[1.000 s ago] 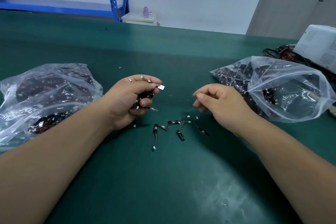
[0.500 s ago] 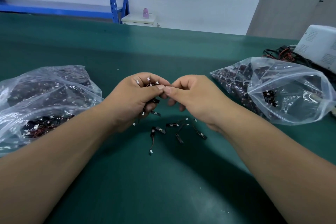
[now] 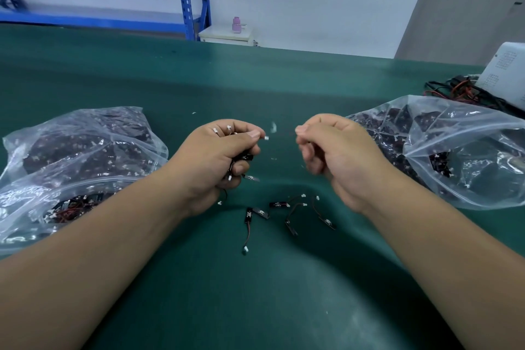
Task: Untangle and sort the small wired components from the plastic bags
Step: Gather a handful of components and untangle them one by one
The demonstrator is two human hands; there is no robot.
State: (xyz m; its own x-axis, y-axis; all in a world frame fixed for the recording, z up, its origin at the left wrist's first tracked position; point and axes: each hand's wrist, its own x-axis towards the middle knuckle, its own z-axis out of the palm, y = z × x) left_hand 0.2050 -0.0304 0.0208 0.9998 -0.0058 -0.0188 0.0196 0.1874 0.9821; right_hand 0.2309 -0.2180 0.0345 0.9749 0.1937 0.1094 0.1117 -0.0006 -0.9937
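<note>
- The left plastic bag (image 3: 85, 156) lies on the green mat (image 3: 255, 293), well left of the work. It is packed with dark components and red-black leads, and neither hand touches it.
- The left hand (image 3: 216, 156) is closed in a fist round a tangled bundle of wired components (image 3: 241, 157). White plugs poke out above the knuckles and below the little finger. Easing this grip a little would probably let one lead slide free without dragging its neighbours along.
- Between the hands a blurred white plug (image 3: 273, 126) hangs in the air. It seems to belong to the single component being drawn out, on a thin wire that is barely visible.
- The right hand (image 3: 341, 156) has its fingers curled, with thumb and forefinger pinched together on that wire. A slow, straight pull to the side is best, and holding near the plug would spare the fine wire.
- The sorted components (image 3: 284, 213) lie on the mat near the person, between the wrists, some of them touching. The freed piece should go beside them with its lead straight, so nothing knots again.
- The right plastic bag (image 3: 454, 150) gapes open just beside the right wrist, so a wide pull could snag its rim.
</note>
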